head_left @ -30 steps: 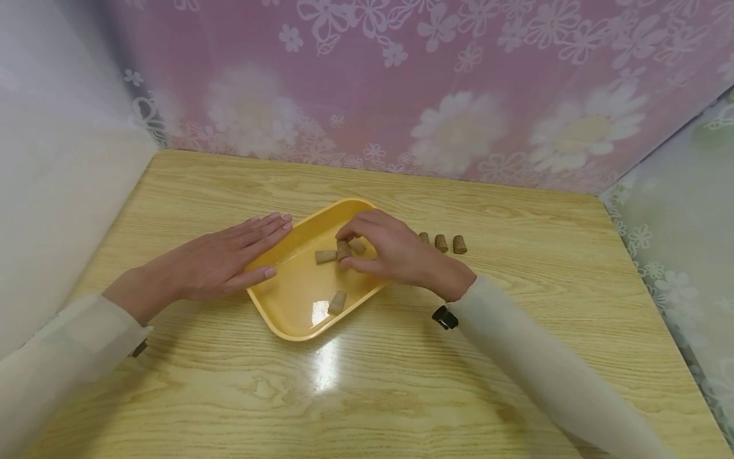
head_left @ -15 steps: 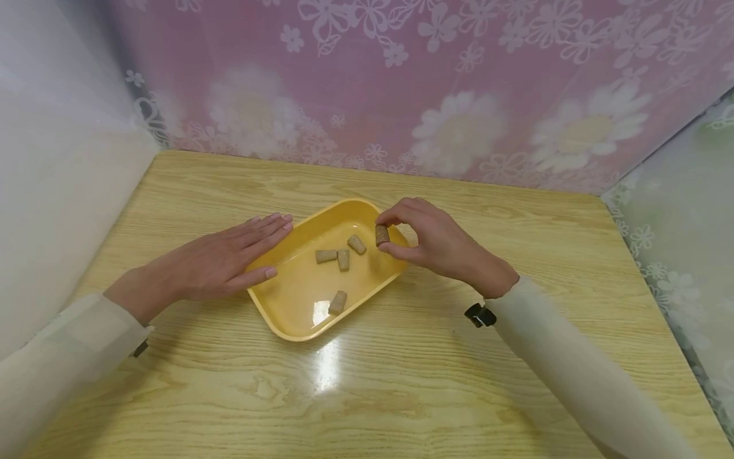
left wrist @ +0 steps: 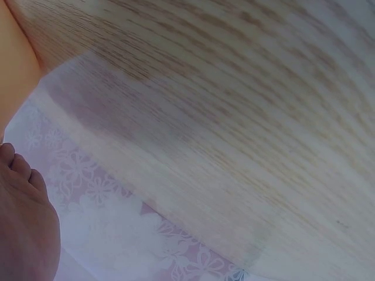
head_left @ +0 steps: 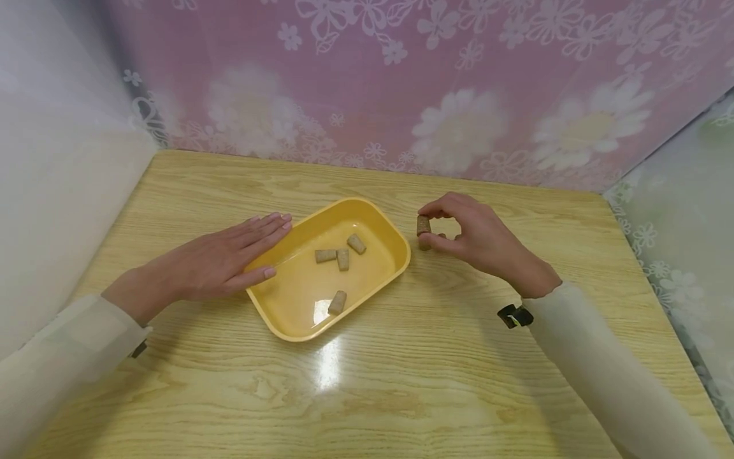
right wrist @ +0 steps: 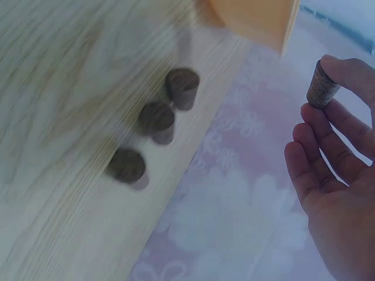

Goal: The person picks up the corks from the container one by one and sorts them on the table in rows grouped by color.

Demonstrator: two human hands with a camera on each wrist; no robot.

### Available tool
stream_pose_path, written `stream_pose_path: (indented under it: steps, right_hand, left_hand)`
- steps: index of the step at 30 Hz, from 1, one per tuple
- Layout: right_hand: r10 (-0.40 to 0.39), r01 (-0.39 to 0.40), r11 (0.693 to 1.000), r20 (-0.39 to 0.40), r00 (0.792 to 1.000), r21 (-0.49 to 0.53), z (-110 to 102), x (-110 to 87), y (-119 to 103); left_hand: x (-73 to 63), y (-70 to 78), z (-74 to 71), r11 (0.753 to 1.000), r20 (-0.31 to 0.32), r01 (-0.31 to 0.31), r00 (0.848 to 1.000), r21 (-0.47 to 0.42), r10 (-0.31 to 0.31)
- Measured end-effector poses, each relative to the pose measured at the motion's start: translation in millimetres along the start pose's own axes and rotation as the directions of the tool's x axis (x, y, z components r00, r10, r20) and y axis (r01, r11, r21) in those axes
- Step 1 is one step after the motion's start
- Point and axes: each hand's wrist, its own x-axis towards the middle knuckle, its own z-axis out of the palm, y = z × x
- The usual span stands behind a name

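My right hand (head_left: pixel 482 239) pinches a cork (head_left: pixel 423 224) between thumb and fingers, just to the right of the yellow tray (head_left: pixel 298 290). In the right wrist view the held cork (right wrist: pixel 322 86) is tapered and brown. Three more corks stand upright on the table there, the nearest cork (right wrist: pixel 129 165) at lower left; in the head view that hand mostly hides them. With fingers straight, my left hand (head_left: pixel 212 261) rests on the tray's left rim. Several loose corks lie inside the tray, including one cork (head_left: pixel 337 302) near the front wall.
A wood-grain table (head_left: pixel 367 395) carries everything. Behind it hangs a pink flowered curtain (head_left: pixel 367 95), with a pale wall (head_left: pixel 63 159) at left and a flowered sheet (head_left: pixel 676 255) at right. The left wrist view shows mainly tabletop.
My right hand has lifted the cork out of the tray and carried it right, past the rim, to beside the standing corks. The left hand has stayed in place.
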Motion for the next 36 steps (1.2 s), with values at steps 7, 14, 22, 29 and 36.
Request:
stream_pose_path:
  steps: [7,14,22,29,36]
  right_hand:
    - [0.063,-0.063,0.998,-0.025,0.998,-0.024,-10.0,-14.4,18.3]
    - [0.095,-0.098,0.994,-0.053,0.994,-0.039,-14.8,-27.6,38.1]
    - [0.153,-0.155,0.987,-0.046,0.987,-0.033,-16.5,-39.2,59.2]
    - [0.194,-0.195,0.980,-0.045,0.980,-0.031,-16.8,-45.8,76.0]
    - [0.217,-0.217,0.976,-0.031,0.976,-0.018,-15.2,-54.2,84.9]
  left_hand:
    - [0.3,0.0,0.2,1.000,-0.012,-0.007,1.000,0.004,0.007]
    - [-0.2,-0.2,0.0,1.000,-0.011,-0.010,1.000,0.003,0.010]
    - [-0.4,-0.7,1.0,1.000,-0.011,-0.013,1.000,0.005,0.013]
    - [-0.8,-0.8,0.9,1.000,-0.015,-0.021,1.000,0.007,0.021]
    - [0.1,-0.9,1.0,1.000,-0.010,-0.017,1.000,-0.002,0.017]
